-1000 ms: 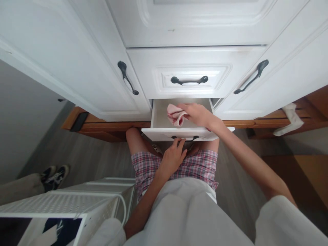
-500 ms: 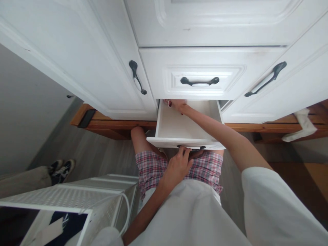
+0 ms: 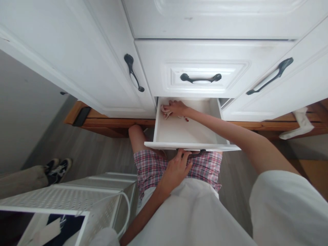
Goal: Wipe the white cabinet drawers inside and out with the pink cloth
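The right hand point(image 3: 177, 108) bends over the pink-and-white cloth point(image 3: 166, 113), which lies inside the pulled-out drawer point(image 3: 189, 131) near its back left corner; the fingers are loosely curved on it, though whether they pinch it cannot be told. The left hand point(image 3: 178, 167) is at the dark handle point(image 3: 198, 153) on the drawer's front, fingers slightly parted and tips over the handle, how firmly cannot be seen. Good handling here probably calls for bracing the drawer with the left hand while the right works low, so that no fold catches.
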Demonstrator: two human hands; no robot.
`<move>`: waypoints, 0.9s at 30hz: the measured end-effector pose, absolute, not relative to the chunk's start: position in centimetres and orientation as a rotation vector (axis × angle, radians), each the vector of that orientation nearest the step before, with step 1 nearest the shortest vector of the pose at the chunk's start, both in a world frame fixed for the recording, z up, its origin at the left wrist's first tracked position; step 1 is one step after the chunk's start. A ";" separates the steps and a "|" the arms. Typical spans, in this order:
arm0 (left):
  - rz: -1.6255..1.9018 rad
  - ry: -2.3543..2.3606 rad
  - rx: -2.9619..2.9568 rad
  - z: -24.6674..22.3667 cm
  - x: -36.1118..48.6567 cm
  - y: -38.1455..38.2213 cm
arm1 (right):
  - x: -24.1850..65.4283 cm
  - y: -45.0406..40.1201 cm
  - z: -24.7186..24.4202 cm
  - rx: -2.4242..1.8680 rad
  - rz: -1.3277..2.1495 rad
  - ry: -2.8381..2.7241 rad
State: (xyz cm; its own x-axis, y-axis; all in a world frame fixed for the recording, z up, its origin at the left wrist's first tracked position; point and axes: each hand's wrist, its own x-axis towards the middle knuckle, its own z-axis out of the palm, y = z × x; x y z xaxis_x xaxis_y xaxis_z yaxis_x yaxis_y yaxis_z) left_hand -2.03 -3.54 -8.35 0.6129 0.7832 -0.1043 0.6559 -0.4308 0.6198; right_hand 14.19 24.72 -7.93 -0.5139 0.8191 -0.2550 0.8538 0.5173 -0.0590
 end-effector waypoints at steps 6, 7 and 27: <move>0.290 1.147 2.198 -9.0 -1.9 -4.1 | 13.4 18.3 -7.6 1.103 -0.274 2.651; 0.290 1.149 2.199 -9.0 -1.8 -4.0 | 13.2 17.2 -7.8 1.057 -0.319 2.672; 0.308 1.131 2.170 -8.6 -1.9 -3.5 | 21.8 21.7 -6.2 1.751 -0.184 2.533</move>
